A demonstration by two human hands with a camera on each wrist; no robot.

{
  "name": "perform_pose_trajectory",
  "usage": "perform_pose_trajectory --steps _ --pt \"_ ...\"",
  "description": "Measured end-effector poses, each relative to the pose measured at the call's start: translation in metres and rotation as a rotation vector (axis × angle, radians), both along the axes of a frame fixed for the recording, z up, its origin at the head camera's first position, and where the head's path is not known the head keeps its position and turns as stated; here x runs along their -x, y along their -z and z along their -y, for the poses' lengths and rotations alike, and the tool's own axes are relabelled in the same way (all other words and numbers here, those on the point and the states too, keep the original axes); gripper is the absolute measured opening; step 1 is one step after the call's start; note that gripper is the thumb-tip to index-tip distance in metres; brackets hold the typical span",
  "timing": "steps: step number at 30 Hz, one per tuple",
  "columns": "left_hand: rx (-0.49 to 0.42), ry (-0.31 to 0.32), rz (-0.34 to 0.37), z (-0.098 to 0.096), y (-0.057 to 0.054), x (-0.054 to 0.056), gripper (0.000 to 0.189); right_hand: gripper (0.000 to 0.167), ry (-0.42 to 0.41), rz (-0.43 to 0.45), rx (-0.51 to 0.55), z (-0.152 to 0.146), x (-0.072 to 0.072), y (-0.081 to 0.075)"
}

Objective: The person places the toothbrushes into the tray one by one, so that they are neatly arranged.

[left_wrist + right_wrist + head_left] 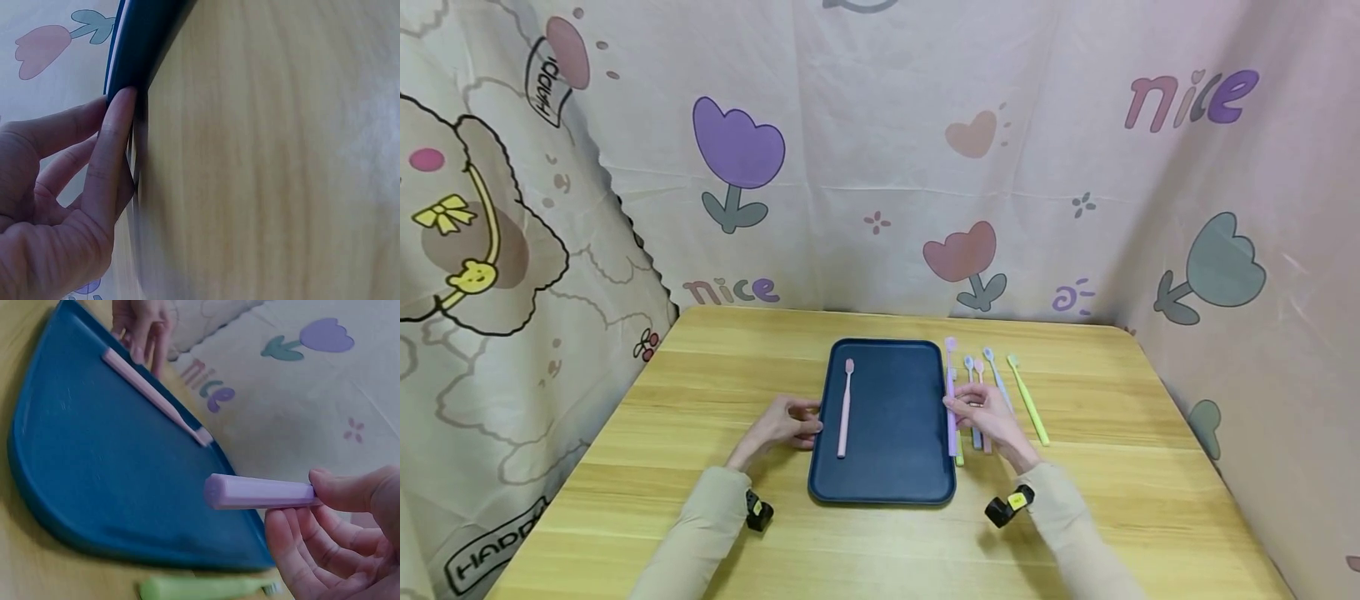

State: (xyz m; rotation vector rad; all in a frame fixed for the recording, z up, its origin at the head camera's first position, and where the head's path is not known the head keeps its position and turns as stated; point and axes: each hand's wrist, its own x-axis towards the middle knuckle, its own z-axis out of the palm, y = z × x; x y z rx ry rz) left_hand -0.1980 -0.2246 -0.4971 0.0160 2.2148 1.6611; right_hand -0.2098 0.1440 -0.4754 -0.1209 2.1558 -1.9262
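Observation:
A dark blue tray (pixel 895 417) lies on the wooden table, with one pink toothbrush (pixel 845 408) along its left side. My left hand (pixel 790 423) is at the tray's left edge; in the left wrist view its thumb and fingers pinch the rim. Over the tray's right rim, my right hand (pixel 988 414) holds a purple toothbrush (pixel 951 433) between thumb and fingers, its head pointing away from me. The right wrist view shows the purple handle (pixel 259 492) raised above a green toothbrush (pixel 200 588) beside the tray.
Right of the tray lie several more toothbrushes, among them a blue one (pixel 992 364), a pink one (pixel 979 367) and a yellow-green one (pixel 1030 402) farthest right. Patterned curtains (pixel 865 150) hang behind the table (pixel 700 358) and at both sides.

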Motion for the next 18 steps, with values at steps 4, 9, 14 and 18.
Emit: perform_pose_trajectory --steps 4,9,14,18 --pt "0.000 0.009 -0.003 0.000 0.000 -0.001 0.055 0.018 -0.010 -0.004 -0.001 0.014 0.001 0.003" --pt "-0.015 0.021 -0.004 0.000 -0.001 -0.001 0.055 0.017 -0.023 0.002 0.015 0.030 0.004 0.007" --pt "-0.012 0.027 -0.006 0.001 -0.002 0.000 0.055 0.019 -0.058 -0.001 0.026 0.040 0.005 0.009" --pt "-0.012 0.027 -0.007 0.001 -0.002 0.000 0.055 0.020 -0.065 0.011 0.025 0.049 0.006 0.011"
